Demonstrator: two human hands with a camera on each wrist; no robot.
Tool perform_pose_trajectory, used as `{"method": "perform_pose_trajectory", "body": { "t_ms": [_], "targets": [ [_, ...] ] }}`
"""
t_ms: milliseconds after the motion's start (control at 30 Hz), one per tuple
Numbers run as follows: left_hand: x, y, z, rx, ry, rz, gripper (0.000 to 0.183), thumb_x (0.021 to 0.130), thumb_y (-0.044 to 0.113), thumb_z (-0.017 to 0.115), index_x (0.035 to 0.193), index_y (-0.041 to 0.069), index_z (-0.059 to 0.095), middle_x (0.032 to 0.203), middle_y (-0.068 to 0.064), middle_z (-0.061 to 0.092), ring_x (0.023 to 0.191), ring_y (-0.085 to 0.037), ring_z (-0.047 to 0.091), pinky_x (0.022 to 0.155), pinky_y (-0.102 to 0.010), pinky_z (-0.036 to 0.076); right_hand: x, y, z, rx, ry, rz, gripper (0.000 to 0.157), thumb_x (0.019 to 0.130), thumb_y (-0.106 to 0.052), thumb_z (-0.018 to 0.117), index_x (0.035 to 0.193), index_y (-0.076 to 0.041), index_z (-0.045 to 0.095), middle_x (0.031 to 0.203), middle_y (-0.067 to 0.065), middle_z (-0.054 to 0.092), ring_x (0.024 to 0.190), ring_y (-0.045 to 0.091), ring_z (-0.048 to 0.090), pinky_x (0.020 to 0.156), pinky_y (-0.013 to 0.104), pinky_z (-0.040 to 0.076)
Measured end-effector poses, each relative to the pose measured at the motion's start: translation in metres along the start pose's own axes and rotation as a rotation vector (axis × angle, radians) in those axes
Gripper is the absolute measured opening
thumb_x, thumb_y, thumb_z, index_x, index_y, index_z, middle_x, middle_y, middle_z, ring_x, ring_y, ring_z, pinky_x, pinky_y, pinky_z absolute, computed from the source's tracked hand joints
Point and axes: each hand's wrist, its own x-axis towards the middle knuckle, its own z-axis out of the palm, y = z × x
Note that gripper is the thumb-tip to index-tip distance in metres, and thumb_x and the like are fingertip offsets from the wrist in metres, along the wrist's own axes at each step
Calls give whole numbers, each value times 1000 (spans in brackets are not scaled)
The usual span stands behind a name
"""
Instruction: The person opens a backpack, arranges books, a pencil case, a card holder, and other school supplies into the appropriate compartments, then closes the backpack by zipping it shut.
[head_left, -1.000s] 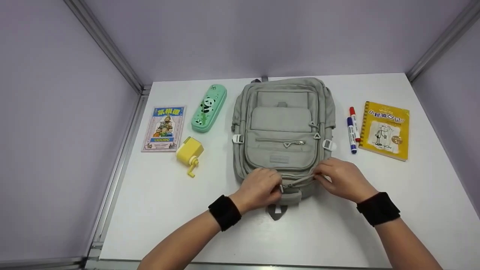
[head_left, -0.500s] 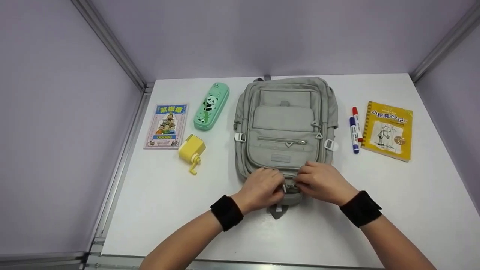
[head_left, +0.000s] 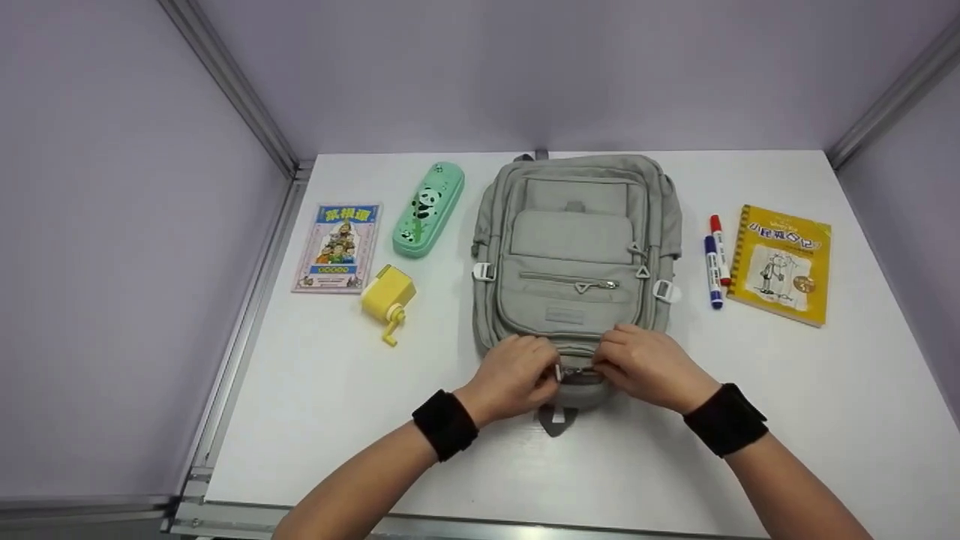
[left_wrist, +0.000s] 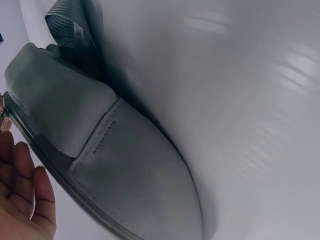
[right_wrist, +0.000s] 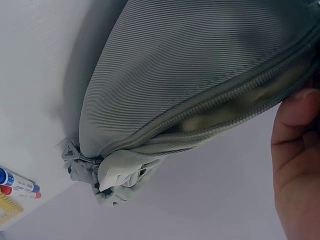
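A grey backpack (head_left: 570, 240) lies front up in the middle of the table, its top handle toward the person. My left hand (head_left: 517, 375) pinches the zipper pull (head_left: 558, 373) at the backpack's near end; in the left wrist view its fingers (left_wrist: 22, 167) curl beside the zipper, the tips partly out of frame. Close to its right, my right hand (head_left: 649, 367) pinches the edge of the zipper opening. The right wrist view shows the thumb (right_wrist: 300, 107) at this edge and a gap (right_wrist: 225, 110) between the two rows of zipper teeth.
Left of the backpack lie a green panda pencil case (head_left: 429, 210), a pink-bordered book (head_left: 337, 247) and a yellow crank pencil sharpener (head_left: 388, 294). To its right are a blue marker (head_left: 713, 274), a red marker (head_left: 721, 247) and a yellow book (head_left: 780, 264). Panels wall the table (head_left: 480, 480).
My right hand has moved left along the zipper edge, from the backpack's near right corner to close beside my left hand. The left hand has stayed at nearly the same place.
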Motion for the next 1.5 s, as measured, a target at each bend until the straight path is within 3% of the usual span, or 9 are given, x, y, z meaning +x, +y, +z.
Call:
{"method": "perform_pose_trajectory", "body": {
  "t_ms": [233, 467, 667, 1067, 1367, 1500],
  "targets": [
    [-9, -10, -6, 9, 22, -26, 11, 84, 14, 68, 88, 17, 58, 87, 8, 59, 78, -12, 57, 73, -32, 47, 3, -2, 0, -5, -1, 18, 7, 87, -13, 77, 89, -16, 71, 84, -7, 61, 77, 14, 57, 65, 35, 51],
    [-9, -11, -8, 23, 17, -32, 13, 84, 16, 68, 88, 18, 56, 86, 8, 57, 77, -11, 55, 70, -32, 46, 15, -10, 10, -43, -15, 2, 19, 86, -36, 81, 89, -18, 75, 82, -7, 61, 73, 14, 54, 60, 34, 48],
    [-12, -13, -7, 13, 29, -22, 14, 85, 15, 68, 85, 18, 54, 84, 9, 56, 77, -11, 56, 70, -32, 46, 25, -16, 12, -33, -42, 0, 15, 87, -27, 81, 79, -20, 71, 77, -9, 54, 70, 14, 49, 58, 33, 45],
    [-27, -28, -14, 12, 0, -77, 13, 84, 16, 69, 89, 17, 57, 87, 7, 60, 80, -14, 58, 72, -34, 47, 25, -18, 8, -33, -57, 9, 14, 87, -25, 81, 81, -22, 69, 80, -11, 54, 73, 12, 49, 58, 32, 46],
    [-41, -47, -16, 38, 60, -84, 16, 84, 16, 70, 88, 18, 55, 86, 7, 58, 79, -14, 56, 68, -33, 45, 25, -17, 9, -44, -50, 7, 13, 87, -24, 80, 81, -22, 69, 80, -10, 55, 73, 12, 49, 57, 33, 46],
    [-46, -51, -17, 42, 50, -100, 15, 85, 16, 69, 89, 18, 54, 87, 7, 58, 79, -13, 55, 68, -33, 43, 26, -17, 8, -36, -43, -1, 13, 87, -22, 80, 81, -22, 69, 80, -10, 55, 73, 12, 50, 57, 33, 47]
  ]
}}
